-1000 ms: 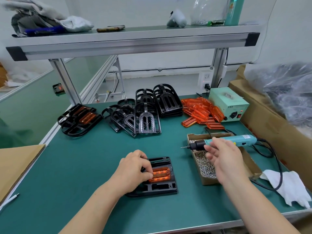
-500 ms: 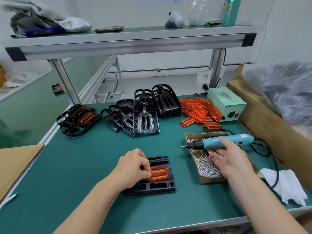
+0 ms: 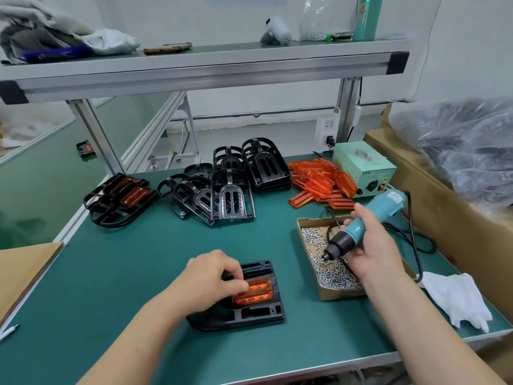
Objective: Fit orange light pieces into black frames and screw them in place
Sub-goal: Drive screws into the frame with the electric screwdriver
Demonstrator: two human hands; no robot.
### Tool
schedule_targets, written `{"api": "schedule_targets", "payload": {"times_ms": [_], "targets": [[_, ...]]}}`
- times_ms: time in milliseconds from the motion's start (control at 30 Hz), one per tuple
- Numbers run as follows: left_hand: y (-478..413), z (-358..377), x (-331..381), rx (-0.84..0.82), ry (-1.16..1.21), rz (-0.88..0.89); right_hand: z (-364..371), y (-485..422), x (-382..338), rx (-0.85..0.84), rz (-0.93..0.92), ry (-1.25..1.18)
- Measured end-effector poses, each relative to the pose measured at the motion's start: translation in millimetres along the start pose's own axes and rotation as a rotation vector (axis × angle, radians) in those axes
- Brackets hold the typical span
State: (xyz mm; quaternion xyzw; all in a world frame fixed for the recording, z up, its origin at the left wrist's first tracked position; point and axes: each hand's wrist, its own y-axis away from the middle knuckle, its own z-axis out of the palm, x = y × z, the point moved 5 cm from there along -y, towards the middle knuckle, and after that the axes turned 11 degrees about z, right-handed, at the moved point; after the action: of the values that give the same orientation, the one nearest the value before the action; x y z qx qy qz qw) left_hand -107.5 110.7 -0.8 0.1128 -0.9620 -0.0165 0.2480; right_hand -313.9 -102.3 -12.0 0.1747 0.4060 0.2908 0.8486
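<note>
Head view. In the lower middle of the frame a black frame [image 3: 258, 315] lies flat on the green counter [image 3: 111, 273], with an orange light piece [image 3: 258, 294] seated in its opening. The left hand [image 3: 211, 279] covers the frame's left part. Its grip is a small pinch, with curled thumb and forefinger tips closed on the left end of the orange light piece. This probably keeps the piece pressed home and lined up so it cannot shift while it is fastened.

At right centre the right hand [image 3: 372, 245] has a full grip wrapped round the teal electric screwdriver [image 3: 380, 209]. The tool is tilted with its black nose pointing down and left into the cardboard box of screws [image 3: 338, 294]. The bit sits among the loose screws, most likely to pick one up, though whether one is on the tip is too small to tell.

Stock lies across the back within reach:
- Spare orange pieces [image 3: 319, 179] are heaped beside the pale green power unit [image 3: 361, 168], upper right of centre.
- Empty frames [image 3: 230, 190] are stacked in the middle.
- Finished frames [image 3: 122, 198] with orange fitted are set apart at centre left.

No screw looks driven into the near frame.
</note>
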Motion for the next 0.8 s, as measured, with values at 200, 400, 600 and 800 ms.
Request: {"api": "schedule_targets", "payload": {"times_ms": [200,400,600,800], "targets": [[-21.5,-20.0,26.3,-0.045,-0.093,-0.005,-0.7,-0.1,-12.3,-0.04,-0.026,-0.047],[-66.5,-10.7,94.3,0.154,-0.027,0.165,-3.7,-4.2,-20.9,-0.181,0.044,-0.192],[-110.8,32.4,137.0,0.018,-0.397,0.227,-1.0,-2.9,-19.3,-0.306,0.117,-0.151],[-122.4,52.6,136.4,0.002,-0.44,0.261,4.1,2.1,-27.5,-0.369,0.051,-0.113]]}}
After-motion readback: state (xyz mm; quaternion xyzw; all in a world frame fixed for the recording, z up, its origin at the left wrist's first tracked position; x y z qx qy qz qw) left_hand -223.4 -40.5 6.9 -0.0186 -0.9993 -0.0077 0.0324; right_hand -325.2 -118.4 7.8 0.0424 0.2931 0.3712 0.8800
